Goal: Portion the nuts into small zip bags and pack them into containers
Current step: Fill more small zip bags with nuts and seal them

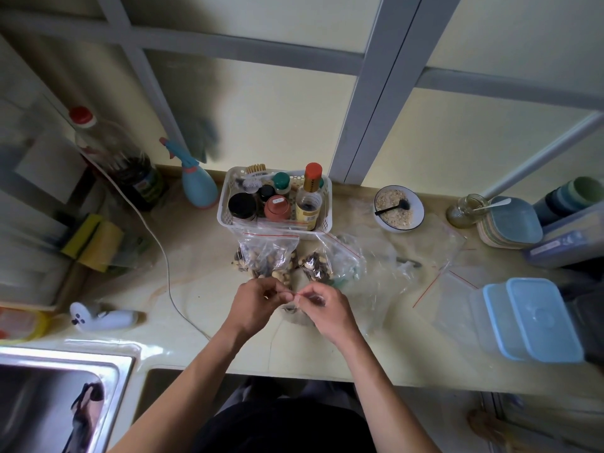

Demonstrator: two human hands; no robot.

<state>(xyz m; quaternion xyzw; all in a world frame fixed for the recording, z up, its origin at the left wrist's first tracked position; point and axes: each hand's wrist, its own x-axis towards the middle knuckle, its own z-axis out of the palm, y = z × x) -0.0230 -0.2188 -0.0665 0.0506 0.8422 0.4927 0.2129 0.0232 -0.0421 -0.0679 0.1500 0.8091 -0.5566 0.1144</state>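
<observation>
Clear zip bag (295, 308) (red seal) | pinched by both hands (287, 304)

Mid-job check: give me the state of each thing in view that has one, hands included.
left hand: pinching the small zip bag
right hand: pinching the same bag
small zip bag: held at its top edge
filled nut bag: resting on the counter
blue-lidded containers: lids on
bowl: holds grain, spoon in

Two filled zip bags of nuts (269, 256) and (322, 264) lean at 12 o'clock; empty bags (438, 256) at 2; blue-lidded containers (532, 318) stacked at 3.
</observation>
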